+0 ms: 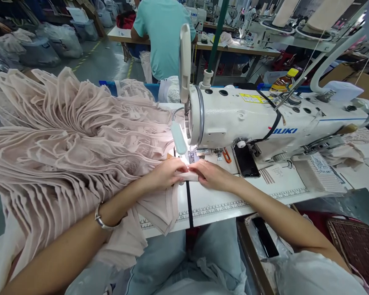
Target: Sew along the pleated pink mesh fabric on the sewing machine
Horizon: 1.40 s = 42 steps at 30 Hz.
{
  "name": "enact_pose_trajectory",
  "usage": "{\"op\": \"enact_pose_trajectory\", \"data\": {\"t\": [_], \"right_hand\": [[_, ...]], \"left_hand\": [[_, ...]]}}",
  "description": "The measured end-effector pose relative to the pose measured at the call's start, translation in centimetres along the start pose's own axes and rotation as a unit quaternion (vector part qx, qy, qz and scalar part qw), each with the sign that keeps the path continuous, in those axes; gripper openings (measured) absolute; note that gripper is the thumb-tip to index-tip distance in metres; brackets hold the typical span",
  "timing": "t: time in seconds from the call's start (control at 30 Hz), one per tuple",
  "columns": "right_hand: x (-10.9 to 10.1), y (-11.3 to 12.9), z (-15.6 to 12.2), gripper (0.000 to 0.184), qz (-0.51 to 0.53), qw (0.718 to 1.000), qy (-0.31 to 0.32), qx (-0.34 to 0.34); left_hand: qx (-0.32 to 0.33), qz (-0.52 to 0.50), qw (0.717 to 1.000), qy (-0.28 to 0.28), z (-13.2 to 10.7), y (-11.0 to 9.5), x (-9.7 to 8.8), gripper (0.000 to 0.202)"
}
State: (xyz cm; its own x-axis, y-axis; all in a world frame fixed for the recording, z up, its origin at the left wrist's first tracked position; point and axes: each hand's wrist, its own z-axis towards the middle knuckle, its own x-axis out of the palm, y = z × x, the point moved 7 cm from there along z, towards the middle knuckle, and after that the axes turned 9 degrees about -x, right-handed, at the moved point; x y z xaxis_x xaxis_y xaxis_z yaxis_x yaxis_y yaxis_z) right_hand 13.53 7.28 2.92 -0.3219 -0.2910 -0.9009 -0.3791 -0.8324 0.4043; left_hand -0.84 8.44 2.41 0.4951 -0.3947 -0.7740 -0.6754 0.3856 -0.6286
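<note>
Both hands meet just in front of the presser foot (192,157) of a white sewing machine (224,116). Between them lies a small folded piece of pale pink fabric (189,176). My left hand (167,172) pinches its left end, and my right hand (213,176) pinches the right end with bent fingers. A black strip (189,205) runs down from below the fabric across the table. Left of the machine, a large heap of pale pink lace-trimmed garment pieces (80,119) spreads under and beyond my left forearm. The exact stitching point is partly hidden by fingers and glare.
A smartphone (247,161) and orange thread snips (226,155) lie right of the needle. A measuring tape (221,209) runs along the table's front edge. A cardboard box (318,172) stands at right. Ahead, a person in a teal shirt (167,39) sits at another table.
</note>
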Motion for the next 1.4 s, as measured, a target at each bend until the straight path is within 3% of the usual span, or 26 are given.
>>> {"op": "enact_pose_trajectory", "data": {"t": [0.13, 0.2, 0.3, 0.4, 0.53, 0.63, 0.73, 0.83, 0.9, 1.07, 1.2, 1.4], "right_hand": [[0.7, -0.5, 0.6, 0.022, -0.066, 0.998, -0.019, 0.003], [1.0, -0.7, 0.8, 0.014, -0.073, 0.997, -0.025, 0.001], [0.7, -1.5, 0.8, 0.013, -0.057, 0.996, -0.050, 0.050], [0.5, -1.9, 0.4, 0.008, -0.042, 0.995, -0.054, 0.071], [1.0, -1.1, 0.4, 0.010, -0.086, 0.996, -0.010, -0.008], [1.5, -0.6, 0.9, 0.022, -0.155, 0.987, -0.003, -0.042], [1.3, -0.7, 1.5, 0.027, -0.149, 0.987, -0.056, -0.012], [0.9, -1.3, 1.6, 0.019, -0.057, 0.992, -0.111, 0.030], [1.1, -1.0, 1.7, 0.023, -0.022, 0.995, -0.096, 0.001], [1.5, -0.1, 1.7, 0.025, -0.155, 0.985, -0.038, -0.065], [1.8, 0.3, 1.7, 0.028, -0.244, 0.965, -0.039, -0.094], [1.8, 1.3, 1.7, 0.031, -0.302, 0.938, -0.059, -0.157]], "left_hand": [[0.081, 0.105, 0.988, -0.077, -1.5, -1.3, 0.9, 0.030], [0.088, 0.171, 0.976, -0.104, -1.8, -1.8, 1.6, 0.028], [0.070, 0.227, 0.962, -0.132, -1.5, -2.2, 1.9, 0.020], [0.018, 0.167, 0.974, -0.155, -0.6, -1.3, 0.9, 0.023], [-0.067, 0.059, 0.973, -0.212, -0.3, 0.8, -0.9, 0.018], [-0.009, 0.078, 0.979, -0.188, -0.5, -0.1, -0.3, 0.019], [0.030, 0.100, 0.978, -0.181, -1.0, -1.1, 0.2, 0.029], [-0.010, 0.047, 0.981, -0.188, -0.9, -0.5, -0.4, 0.035], [-0.036, 0.006, 0.986, -0.163, -0.4, 0.2, -0.7, 0.034], [-0.063, -0.050, 0.992, -0.095, 0.1, 0.7, -0.7, 0.034], [-0.082, -0.054, 0.983, -0.157, -0.5, 0.7, -1.1, 0.033], [0.042, 0.002, 0.980, -0.193, -1.3, -0.4, -0.4, 0.030]]}}
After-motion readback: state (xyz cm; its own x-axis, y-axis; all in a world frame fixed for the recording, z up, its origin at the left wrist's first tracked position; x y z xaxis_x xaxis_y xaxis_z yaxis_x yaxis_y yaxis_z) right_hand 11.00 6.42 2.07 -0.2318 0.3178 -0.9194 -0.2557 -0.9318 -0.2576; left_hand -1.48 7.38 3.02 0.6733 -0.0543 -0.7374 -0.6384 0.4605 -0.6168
